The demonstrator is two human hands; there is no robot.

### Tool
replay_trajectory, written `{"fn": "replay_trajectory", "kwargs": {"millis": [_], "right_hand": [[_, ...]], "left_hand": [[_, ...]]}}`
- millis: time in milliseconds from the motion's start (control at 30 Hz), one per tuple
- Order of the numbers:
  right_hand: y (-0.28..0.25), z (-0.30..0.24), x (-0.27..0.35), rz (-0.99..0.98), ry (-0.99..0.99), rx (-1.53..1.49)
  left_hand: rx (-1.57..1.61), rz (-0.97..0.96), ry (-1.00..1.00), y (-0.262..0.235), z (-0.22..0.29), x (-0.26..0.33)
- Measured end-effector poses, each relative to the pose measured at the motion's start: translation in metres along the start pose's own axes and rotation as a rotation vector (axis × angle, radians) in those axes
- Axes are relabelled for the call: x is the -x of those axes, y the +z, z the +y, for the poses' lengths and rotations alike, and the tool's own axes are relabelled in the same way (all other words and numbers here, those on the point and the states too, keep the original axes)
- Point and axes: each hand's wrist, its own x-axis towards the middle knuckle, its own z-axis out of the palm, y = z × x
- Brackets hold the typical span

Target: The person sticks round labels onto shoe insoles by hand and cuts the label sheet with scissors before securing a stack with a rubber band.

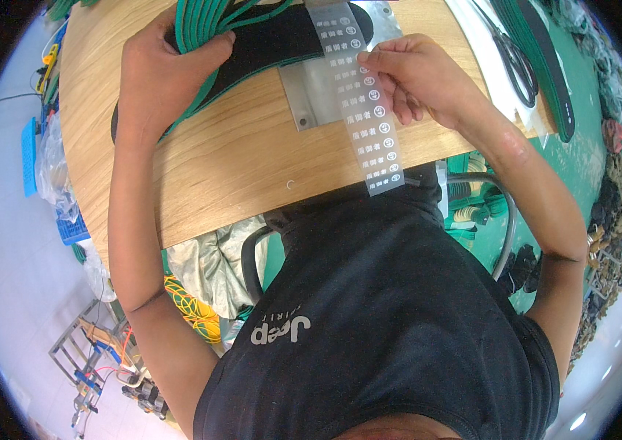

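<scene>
My left hand [160, 73] is closed around a fanned stack of green-edged insoles [199, 23] at the table's far left. Beneath and beside it lies a black insole [270, 48] with a green rim, its far end reaching under a label strip. Between the thumb and forefinger of my right hand [413, 77] is the edge of this long translucent label strip [369, 132], printed with rows of small white marks. The strip runs across the insole and a grey metal plate [307, 99], and its near end hangs past the table edge.
The wooden table [252, 176] ends just in front of my body. On its right lie a dark cable [516, 70] and another pile of green-edged insoles [546, 66]. Below are a chair's metal frame [505, 213], yellow cord [197, 312] and a pale crumpled cloth [212, 260].
</scene>
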Motion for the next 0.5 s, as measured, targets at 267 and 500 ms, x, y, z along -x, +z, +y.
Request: {"fn": "replay_trajectory", "kwargs": {"millis": [267, 500], "right_hand": [[0.0012, -0.0010, 0.0000, 0.017, -0.001, 0.013], [0.0000, 0.0000, -0.0012, 0.002, 0.005, 0.003]], "left_hand": [[0.017, -0.012, -0.003, 0.0001, -0.0013, -0.0013], [0.055, 0.019, 0.014, 0.0022, 0.0028, -0.0003]]}}
